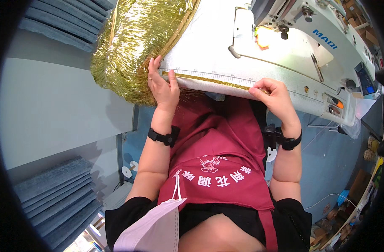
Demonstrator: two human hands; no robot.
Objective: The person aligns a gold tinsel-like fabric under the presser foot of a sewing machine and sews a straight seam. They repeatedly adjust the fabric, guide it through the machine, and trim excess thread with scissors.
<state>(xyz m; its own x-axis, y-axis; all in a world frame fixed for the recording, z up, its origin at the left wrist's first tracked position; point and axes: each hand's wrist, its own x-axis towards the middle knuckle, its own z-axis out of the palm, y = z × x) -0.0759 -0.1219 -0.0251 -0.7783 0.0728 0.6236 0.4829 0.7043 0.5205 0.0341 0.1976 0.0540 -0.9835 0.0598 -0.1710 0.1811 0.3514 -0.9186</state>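
Upper centre, and the right hand [276,95] pinched gold trim [208,80] along the ruler [232,77], left hand [164,90] spread! Apparently measuring; next move wanted steady tension.

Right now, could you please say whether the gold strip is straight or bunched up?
Straight: the gold strip spans from left hand to right hand.

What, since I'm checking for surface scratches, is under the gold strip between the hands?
The gold strip lies along the white table near its front edge, beside ruler marks. The surface directly beneath is covered, and the right hand hides a little more.
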